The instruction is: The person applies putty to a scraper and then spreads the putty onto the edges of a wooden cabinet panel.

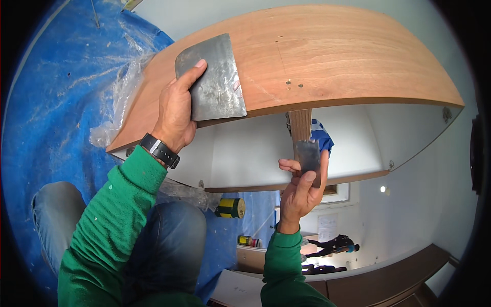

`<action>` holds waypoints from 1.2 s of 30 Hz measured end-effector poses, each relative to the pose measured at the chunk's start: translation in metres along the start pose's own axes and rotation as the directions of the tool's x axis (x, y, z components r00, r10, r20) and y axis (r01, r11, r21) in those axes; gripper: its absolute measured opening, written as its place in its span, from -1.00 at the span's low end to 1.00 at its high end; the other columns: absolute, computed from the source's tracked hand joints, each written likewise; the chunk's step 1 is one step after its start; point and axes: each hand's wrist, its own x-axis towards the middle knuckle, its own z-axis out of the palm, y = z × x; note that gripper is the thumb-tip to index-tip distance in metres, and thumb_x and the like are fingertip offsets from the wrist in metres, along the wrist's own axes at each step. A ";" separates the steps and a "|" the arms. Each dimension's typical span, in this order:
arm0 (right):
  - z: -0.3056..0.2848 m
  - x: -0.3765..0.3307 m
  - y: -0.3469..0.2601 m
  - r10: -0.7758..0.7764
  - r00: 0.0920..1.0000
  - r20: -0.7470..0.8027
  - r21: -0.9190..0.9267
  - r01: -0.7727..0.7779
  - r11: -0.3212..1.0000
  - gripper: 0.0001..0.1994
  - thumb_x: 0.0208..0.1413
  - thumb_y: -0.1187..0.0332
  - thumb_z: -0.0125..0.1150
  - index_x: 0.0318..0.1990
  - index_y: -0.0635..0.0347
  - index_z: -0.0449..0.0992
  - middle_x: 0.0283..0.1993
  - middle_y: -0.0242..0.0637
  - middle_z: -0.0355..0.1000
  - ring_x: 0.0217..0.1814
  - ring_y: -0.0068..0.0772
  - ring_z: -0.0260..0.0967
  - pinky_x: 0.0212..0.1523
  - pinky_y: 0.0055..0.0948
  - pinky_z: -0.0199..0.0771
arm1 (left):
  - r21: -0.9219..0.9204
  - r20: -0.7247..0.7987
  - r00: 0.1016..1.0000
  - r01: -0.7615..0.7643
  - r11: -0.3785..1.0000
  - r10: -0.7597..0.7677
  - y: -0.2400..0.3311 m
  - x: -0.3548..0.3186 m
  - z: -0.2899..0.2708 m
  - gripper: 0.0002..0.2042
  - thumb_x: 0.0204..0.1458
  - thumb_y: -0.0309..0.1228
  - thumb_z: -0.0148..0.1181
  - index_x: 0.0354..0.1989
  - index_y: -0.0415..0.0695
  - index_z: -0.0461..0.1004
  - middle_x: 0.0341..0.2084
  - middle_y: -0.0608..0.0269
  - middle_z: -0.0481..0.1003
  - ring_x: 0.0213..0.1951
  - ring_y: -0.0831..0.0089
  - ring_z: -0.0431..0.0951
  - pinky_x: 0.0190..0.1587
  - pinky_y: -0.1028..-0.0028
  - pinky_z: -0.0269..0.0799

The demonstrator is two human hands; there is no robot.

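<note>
My left hand (pixel 176 105) is closed on a flat grey metal plate (pixel 217 77) with a rounded corner, its thumb pressed on the face and its other fingers mostly hidden. The plate overlaps the front part of a curved wooden cabinet panel (pixel 337 56). Lower and to the right, my right hand (pixel 302 197) pinches a small dark rectangular scraper blade (pixel 309 157), which is held up before the cabinet's open front. Its ragged upper edge overlaps a brown upright divider (pixel 300 124). Small holes or marks dot the panel right of the plate.
Blue sheeting (pixel 51 92) covers the floor at left, with crumpled clear plastic (pixel 123 94) against the cabinet. A yellow and black can (pixel 231 207) stands near my knee. A blue and white packet (pixel 321 135) is behind my right hand. Another person (pixel 335 245) is in the background.
</note>
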 end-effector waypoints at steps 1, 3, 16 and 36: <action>-0.006 -0.003 -0.002 -0.016 0.998 0.059 0.033 0.014 0.999 -0.54 0.49 0.33 -0.02 0.41 0.41 0.28 -0.02 0.13 0.54 -0.01 -0.12 0.59 -0.07 -0.20 0.65 | 0.000 -0.004 1.000 0.008 1.000 -0.008 0.001 -0.001 0.002 -0.65 0.28 -0.21 0.20 0.06 -0.23 0.47 -0.11 0.16 0.60 -0.12 0.38 0.67 -0.05 0.27 0.66; -0.009 -0.003 -0.006 -0.118 0.982 0.150 -0.255 0.154 0.955 -0.62 0.42 0.45 0.03 0.33 0.36 0.42 0.15 0.13 0.46 0.15 -0.07 0.51 0.05 -0.14 0.61 | -0.009 -0.005 1.000 0.019 1.000 -0.019 0.001 -0.002 0.003 -0.65 0.28 -0.21 0.20 0.06 -0.23 0.48 -0.12 0.16 0.60 -0.13 0.38 0.67 -0.05 0.28 0.66; -0.019 0.023 0.018 -0.335 0.771 0.541 -0.652 0.636 0.413 -0.43 -0.02 0.73 0.29 0.18 0.05 0.64 0.45 0.10 0.20 0.40 0.07 0.26 0.32 -0.17 0.31 | -0.009 0.048 0.999 0.019 1.000 -0.019 -0.003 0.006 -0.004 -0.66 0.28 -0.22 0.20 0.02 -0.26 0.50 -0.15 0.13 0.61 -0.19 0.39 0.69 -0.11 0.32 0.68; -0.046 0.044 0.052 -0.402 0.535 0.743 -0.497 0.844 0.204 -0.52 -0.01 0.70 0.17 0.12 0.25 0.63 0.40 -0.14 0.31 0.26 0.01 0.34 0.21 -0.07 0.45 | 0.029 0.074 0.997 0.022 0.999 -0.024 -0.005 0.008 -0.009 -0.59 0.28 -0.18 0.20 0.12 -0.25 0.44 -0.08 0.10 0.60 -0.12 0.35 0.69 -0.07 0.25 0.71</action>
